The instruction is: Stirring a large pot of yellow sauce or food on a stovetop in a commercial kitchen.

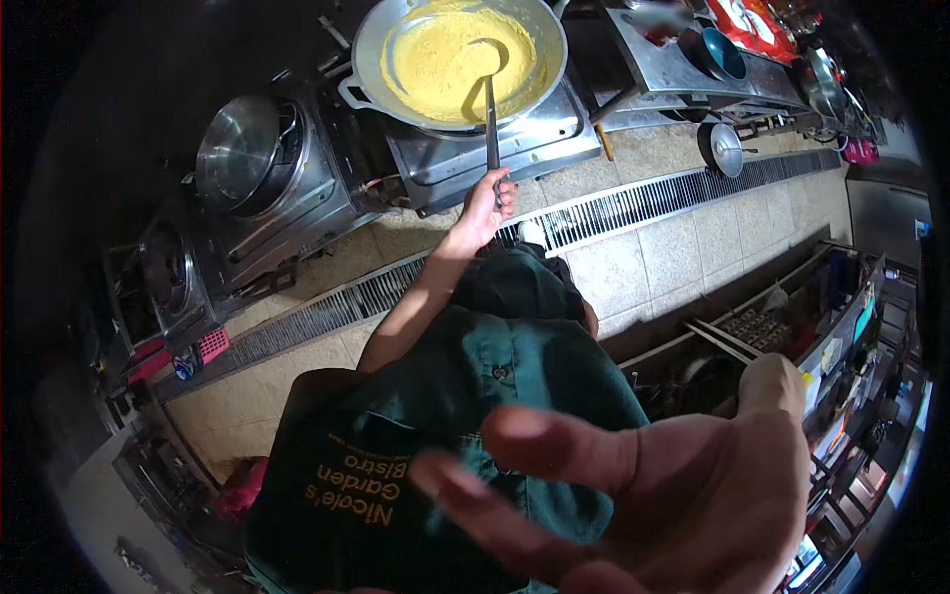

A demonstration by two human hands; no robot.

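My left hand (488, 202) is closed around the handle of a metal ladle (490, 126). The ladle's bowl rests in a thick yellow mixture (445, 63) inside a wide metal wok (364, 93) with loop handles. Beneath the wok is a stainless-steel stove (512, 152). Close to the camera, at the lower right, my right hand (638, 482) is raised with its fingers apart and nothing between them; it looks blurred at the fingertips and its lower part runs out of the picture. It covers part of my dark green shirt (490, 356), which bears writing.
Left of the stove, a metal pan (241, 152) sits on another burner. A floor drain grate (623, 204) crosses the tiled floor. At upper right, a steel table (631, 44) holds a dark teal bowl (722, 53). Cluttered shelving (831, 312) stands on the right.
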